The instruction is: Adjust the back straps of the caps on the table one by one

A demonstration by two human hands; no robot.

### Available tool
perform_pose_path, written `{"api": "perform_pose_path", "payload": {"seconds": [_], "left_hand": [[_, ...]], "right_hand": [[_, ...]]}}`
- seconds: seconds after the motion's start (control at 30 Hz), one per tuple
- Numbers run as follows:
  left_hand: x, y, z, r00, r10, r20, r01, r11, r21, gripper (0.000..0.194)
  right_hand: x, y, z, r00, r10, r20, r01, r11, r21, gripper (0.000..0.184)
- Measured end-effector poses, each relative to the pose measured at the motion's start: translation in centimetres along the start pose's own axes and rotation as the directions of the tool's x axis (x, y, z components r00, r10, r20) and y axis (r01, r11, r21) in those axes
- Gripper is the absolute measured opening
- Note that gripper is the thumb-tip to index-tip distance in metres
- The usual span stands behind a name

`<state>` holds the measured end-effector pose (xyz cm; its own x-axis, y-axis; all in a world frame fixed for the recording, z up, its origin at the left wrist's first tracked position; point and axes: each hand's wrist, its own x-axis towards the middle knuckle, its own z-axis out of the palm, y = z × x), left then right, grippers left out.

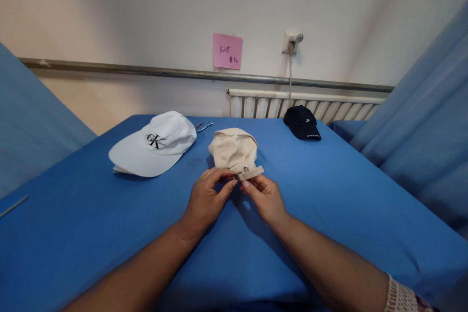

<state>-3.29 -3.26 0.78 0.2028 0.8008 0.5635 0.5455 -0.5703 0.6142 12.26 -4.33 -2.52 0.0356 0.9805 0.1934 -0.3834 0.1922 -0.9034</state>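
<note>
A beige baseball cap (234,148) rests in the middle of the blue table, its back strap (253,173) towards me. My left hand (210,192) pinches the strap near its buckle, thumb and forefinger closed. From the other side my right hand (265,199) grips the same strap, its fingertips close to those of the left. The strap's loose end sticks out to the right above my right fingers. Fingers partly hide the buckle. To the left lies a white cap (171,131) with black letters on its front.
A dark cap (302,123) sits at the table's far right corner. Thin cords (204,127) lie behind the white cap. A thin stick (13,205) is at the left edge of the blue table (109,234). Behind are a radiator (256,105), a metal rail (146,69) and curtains (431,122).
</note>
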Motion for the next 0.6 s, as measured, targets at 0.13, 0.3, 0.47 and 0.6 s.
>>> {"api": "perform_pose_path", "payload": {"seconds": [0.13, 0.3, 0.47, 0.6], "left_hand": [[-0.15, -0.01, -0.01, 0.998, 0.057, -0.012, -0.057, 0.998, 0.012, 0.014], [-0.25, 0.23, 0.01, 0.993, 0.117, -0.014, -0.117, 0.993, 0.009, 0.011], [-0.09, 0.41, 0.08, 0.998, 0.068, 0.004, -0.068, 0.998, -0.002, 0.007], [-0.09, 0.38, 0.05, 0.999, 0.038, 0.009, -0.038, 0.999, -0.014, 0.008]], "right_hand": [[0.06, -0.04, -0.23, 0.999, 0.01, -0.035, -0.013, 0.997, -0.081, 0.02], [0.31, 0.0, -0.03, 0.997, 0.032, -0.068, -0.04, 0.992, -0.124, 0.024], [0.13, -0.32, -0.03, 0.997, 0.008, -0.079, -0.021, 0.985, -0.173, 0.023], [-0.15, -0.24, -0.28, 0.999, -0.042, -0.002, 0.041, 0.983, -0.179, 0.019]]}}
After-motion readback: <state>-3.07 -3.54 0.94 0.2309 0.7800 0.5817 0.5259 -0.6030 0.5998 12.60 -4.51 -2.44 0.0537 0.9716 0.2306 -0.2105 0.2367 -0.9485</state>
